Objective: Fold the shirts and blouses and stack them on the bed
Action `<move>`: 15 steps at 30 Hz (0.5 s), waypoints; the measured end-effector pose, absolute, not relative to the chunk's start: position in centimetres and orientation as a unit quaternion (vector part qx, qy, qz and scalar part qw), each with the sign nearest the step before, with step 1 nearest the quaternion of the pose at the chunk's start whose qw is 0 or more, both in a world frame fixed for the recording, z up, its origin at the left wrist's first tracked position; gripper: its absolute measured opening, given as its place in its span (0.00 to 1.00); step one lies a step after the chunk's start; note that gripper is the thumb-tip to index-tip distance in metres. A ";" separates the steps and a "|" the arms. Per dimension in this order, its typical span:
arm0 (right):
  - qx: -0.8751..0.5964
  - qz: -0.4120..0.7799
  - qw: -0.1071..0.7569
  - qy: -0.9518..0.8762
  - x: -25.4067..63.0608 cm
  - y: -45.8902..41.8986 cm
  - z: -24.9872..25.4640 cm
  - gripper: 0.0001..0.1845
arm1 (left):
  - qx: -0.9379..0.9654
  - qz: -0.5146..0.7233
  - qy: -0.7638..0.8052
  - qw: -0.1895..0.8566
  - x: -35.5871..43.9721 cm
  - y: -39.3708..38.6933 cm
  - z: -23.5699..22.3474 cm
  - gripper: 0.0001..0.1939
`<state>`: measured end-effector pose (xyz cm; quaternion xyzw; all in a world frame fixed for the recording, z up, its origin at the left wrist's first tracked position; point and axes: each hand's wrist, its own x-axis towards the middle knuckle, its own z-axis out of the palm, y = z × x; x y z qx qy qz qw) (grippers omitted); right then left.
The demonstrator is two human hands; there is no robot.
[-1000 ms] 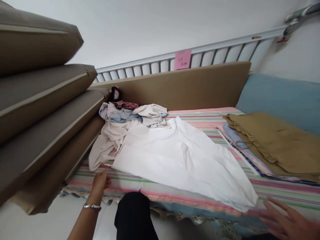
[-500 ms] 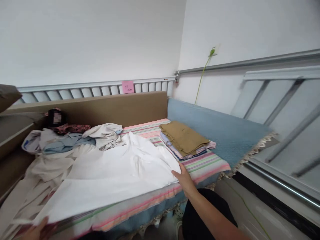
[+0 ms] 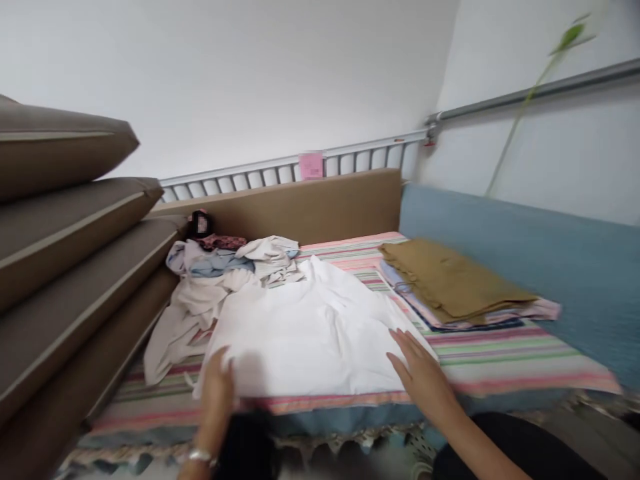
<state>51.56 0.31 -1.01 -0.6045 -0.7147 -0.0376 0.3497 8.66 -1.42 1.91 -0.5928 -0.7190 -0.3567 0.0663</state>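
Observation:
A white garment [image 3: 290, 340] is spread over the striped cover, its near edge close to the bed's front. At its left edge is my left hand [image 3: 219, 387], slightly blurred, with fingers pointing forward and apart; it seems to grip nothing. My right hand [image 3: 423, 373] rests on or just over the garment's right side, fingers spread, holding nothing. Right of the garment lies a stack of folded clothes with a mustard-brown piece [image 3: 455, 280] on top. Behind and left of it are crumpled beige clothes [image 3: 193, 307] and a grey-blue piece [image 3: 220, 263].
Brown cushions [image 3: 80, 267] are piled along the left. A brown back cushion [image 3: 310, 213] runs along the rear, before a white radiator carrying a pink note [image 3: 312, 165]. At right stands a blue-covered side [image 3: 500, 233]. The striped cover [image 3: 510, 353] reaches the front edge.
My view has swung left, bringing the cushion pile in. My left hand has come off the garment's stretched left corner, and the garment now lies flatter and squarer. My right hand has spread its fingers.

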 end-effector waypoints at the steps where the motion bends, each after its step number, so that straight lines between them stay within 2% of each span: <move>1: -0.579 -0.052 0.322 -0.748 50.1 0.6 -1.3 0.26 | -0.626 -0.339 -0.699 0.060 11.1 -0.8 1.1 0.23; 3: -0.549 -0.071 0.267 -0.789 47.5 1.2 -2.5 0.25 | -0.683 -0.304 -0.662 0.048 15.4 0.3 -0.9 0.20; 6: -0.533 -0.093 0.218 -0.812 46.1 2.1 -5.1 0.26 | -0.718 -0.226 -0.657 0.045 18.0 1.2 -3.6 0.25; 11: -0.506 -0.132 0.229 -0.821 47.1 2.8 -8.0 0.28 | -0.628 -0.157 -0.757 0.092 13.7 0.6 -5.4 0.26; 15: -0.494 -0.122 0.243 -0.826 47.5 2.9 -8.2 0.28 | -0.602 -0.197 -0.769 0.092 10.2 0.2 -4.9 0.26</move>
